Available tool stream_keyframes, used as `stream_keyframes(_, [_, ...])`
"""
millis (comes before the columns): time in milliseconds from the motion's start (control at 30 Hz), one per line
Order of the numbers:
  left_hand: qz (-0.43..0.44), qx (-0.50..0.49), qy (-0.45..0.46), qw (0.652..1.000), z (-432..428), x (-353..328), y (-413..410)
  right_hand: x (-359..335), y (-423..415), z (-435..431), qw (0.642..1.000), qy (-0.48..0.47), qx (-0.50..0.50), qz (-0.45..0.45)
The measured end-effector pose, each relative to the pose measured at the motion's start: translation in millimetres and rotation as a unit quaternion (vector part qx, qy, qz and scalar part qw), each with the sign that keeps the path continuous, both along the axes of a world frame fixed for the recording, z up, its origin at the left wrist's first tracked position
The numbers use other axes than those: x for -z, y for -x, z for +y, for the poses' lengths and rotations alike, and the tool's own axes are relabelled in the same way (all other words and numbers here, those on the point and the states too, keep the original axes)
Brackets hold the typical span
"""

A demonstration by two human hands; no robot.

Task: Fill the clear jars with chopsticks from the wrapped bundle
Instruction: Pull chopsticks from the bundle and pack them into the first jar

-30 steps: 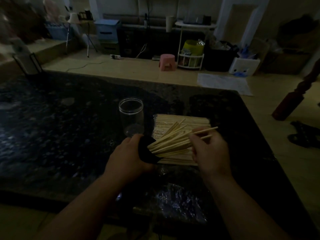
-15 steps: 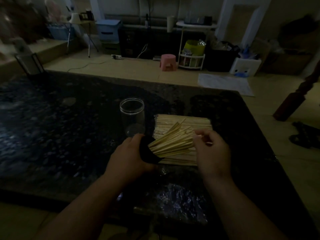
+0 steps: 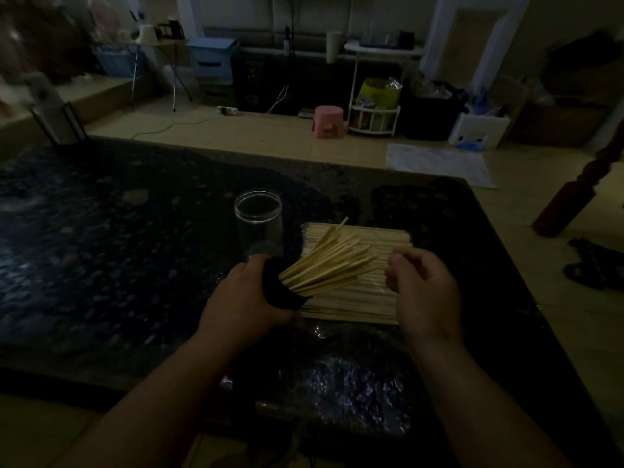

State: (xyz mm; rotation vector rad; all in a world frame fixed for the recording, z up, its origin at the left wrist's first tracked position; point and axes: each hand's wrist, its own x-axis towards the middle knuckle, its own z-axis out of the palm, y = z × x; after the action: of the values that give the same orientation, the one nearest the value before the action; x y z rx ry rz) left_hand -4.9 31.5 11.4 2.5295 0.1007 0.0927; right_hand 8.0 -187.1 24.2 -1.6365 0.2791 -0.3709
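Careful: your left hand (image 3: pixel 243 298) grips the dark holder (image 3: pixel 280 293) tilted over the bundle (image 3: pixel 354 307) (right hand (image 3: pixel 425 288) curled, its grasp unclear), so chopsticks (image 3: pixel 331 265) may spill.

You've got wide bare table (image 3: pixel 101 248) from nine to eleven o'clock of the jar (image 3: pixel 258 224). Chopsticks (image 3: pixel 331 268) fanning from the dark holder (image 3: pixel 282 293) in your left hand (image 3: pixel 236 305) block two o'clock, over the bundle (image 3: pixel 388 241). Crumpled wrap (image 3: pixel 354 390) lies at six.

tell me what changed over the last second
The right hand slid the sticks it pinched in among the chopsticks fanned in the dark container and let go; its curled fingers show none now. The left hand still grips the container. The clear jar and wrapped bundle stayed put.
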Motion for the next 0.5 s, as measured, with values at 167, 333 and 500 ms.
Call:
stream_keyframes(167, [-0.008,-0.005,0.007,1.0,0,0,-1,3,4,-3,0.994,0.022,-0.099,0.051])
stream_keyframes(333, [-0.003,-0.008,0.012,1.0,3,1,-1,14,6,-1,0.966,0.131,-0.199,0.103])
stream_keyframes(500, [0.002,-0.017,0.022,1.0,6,2,-2,25,9,-3,0.894,0.34,-0.269,0.111])
